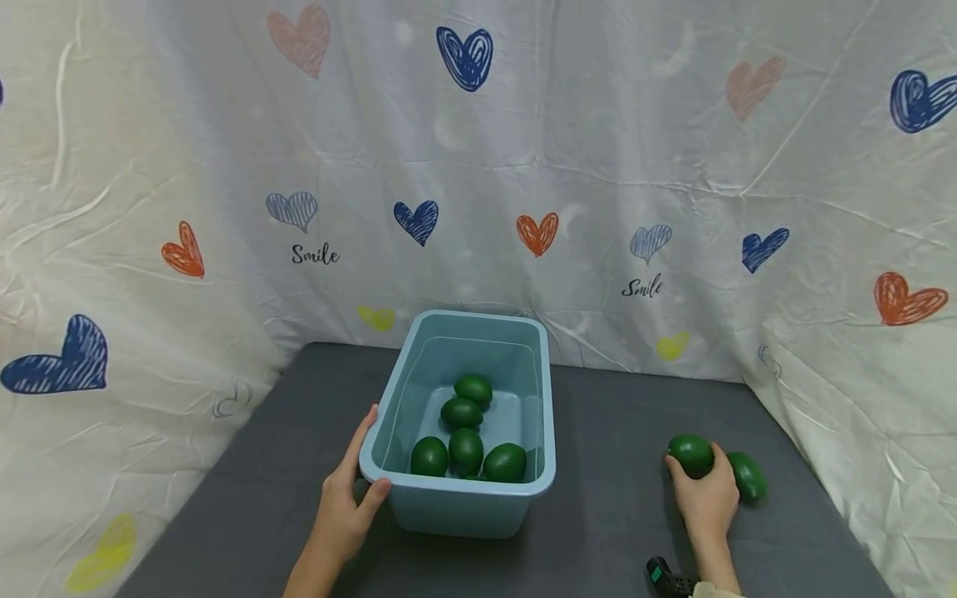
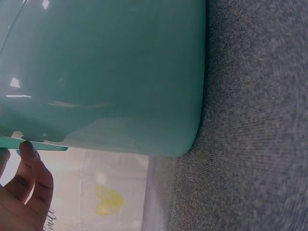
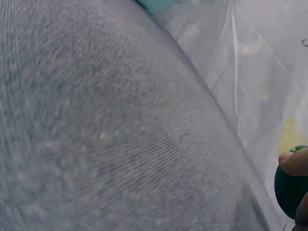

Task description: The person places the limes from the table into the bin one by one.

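Note:
A light blue plastic bin (image 1: pixel 471 502) stands on the table with several smooth dark green avocados (image 1: pixel 465 451) inside. At its near left corner, my left hand (image 1: pixel 345 507) grips the rim, thumb on the front side and fingers along the left side. The left wrist view shows the bin's wall (image 2: pixel 106 72) close up, with fingers (image 2: pixel 41 183) bent at the rim. Well to the right of the bin, my right hand (image 1: pixel 706 502) holds one avocado (image 1: pixel 689 456) between thumb and fingers. Just right of that hand lies another avocado (image 1: pixel 748 477) on the table.
A dark grey cloth (image 1: pixel 598 465) covers the table. Behind and beside it hangs a white curtain (image 1: pixel 478 149) printed with hearts and "Smile". A black device with a small green screen (image 1: pixel 665 577) is at the right wrist.

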`<action>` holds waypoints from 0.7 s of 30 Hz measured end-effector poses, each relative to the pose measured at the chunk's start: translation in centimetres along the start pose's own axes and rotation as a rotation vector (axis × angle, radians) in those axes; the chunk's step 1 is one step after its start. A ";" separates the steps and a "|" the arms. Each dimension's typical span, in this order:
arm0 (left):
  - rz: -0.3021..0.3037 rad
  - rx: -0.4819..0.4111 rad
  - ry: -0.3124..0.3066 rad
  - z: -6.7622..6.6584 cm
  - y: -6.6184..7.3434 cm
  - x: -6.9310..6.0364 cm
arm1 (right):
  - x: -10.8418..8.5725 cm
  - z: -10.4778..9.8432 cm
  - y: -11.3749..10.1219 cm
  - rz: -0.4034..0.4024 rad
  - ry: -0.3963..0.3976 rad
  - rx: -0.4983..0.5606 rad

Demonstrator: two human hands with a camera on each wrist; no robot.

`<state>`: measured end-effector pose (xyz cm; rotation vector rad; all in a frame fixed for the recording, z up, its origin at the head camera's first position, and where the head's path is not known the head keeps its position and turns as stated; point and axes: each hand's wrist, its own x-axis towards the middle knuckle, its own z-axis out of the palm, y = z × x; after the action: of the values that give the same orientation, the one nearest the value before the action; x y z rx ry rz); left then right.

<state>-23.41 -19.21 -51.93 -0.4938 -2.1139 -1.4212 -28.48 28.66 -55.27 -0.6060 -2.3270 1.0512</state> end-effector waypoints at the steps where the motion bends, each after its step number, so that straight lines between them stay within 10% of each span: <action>1: -0.001 0.001 0.000 0.0 0.0 0.0 | 0.0 -0.1 -0.1 -0.004 0.000 0.004; 21: -0.020 0.038 0.001 0.0 0.1 0.1 | 0.3 -1.9 -3.8 -0.144 0.051 0.127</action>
<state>-23.43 -19.23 -51.82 -0.4580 -2.1465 -1.3890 -28.28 27.61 -51.12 -0.4048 -2.2043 1.0935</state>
